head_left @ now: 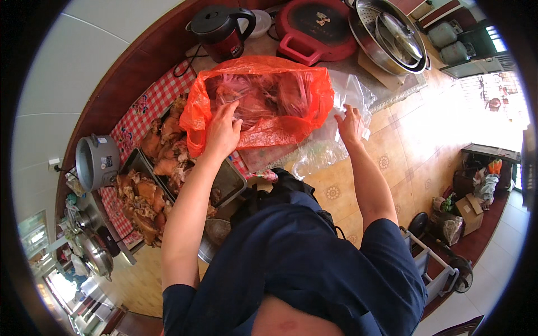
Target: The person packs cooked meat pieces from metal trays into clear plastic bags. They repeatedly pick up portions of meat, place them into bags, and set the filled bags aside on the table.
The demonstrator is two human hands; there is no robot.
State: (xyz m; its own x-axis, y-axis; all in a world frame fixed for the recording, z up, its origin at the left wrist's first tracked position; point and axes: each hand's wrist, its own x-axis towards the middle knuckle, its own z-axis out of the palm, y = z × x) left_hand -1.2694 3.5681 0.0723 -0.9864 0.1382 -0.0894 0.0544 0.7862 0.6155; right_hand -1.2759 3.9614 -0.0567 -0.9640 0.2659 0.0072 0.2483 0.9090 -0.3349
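Observation:
A red plastic bag (269,138) stands with its mouth wide on the counter before me. Inside it, reddish contents (260,94) show through thin clear film; what they are is hard to tell. My left hand (222,132) lies over the bag's near left rim, thumb and fingers apart, fingertips at the film. To the bag's right, my right hand (351,124) is over clear plastic bags (321,153), with its thumb apart from bent fingers. Whether it touches the clear plastic cannot be made out. Chunks of cooked meat (168,149) fill trays beside my left forearm.
More meat pieces (143,201) lie nearer on the left, by a metal tray (229,180). A grey pot (92,164) sits on the checked tablecloth (147,101). Behind the bag are an electric kettle (220,35), a red electric griddle (317,31) and stacked steel pans (388,38).

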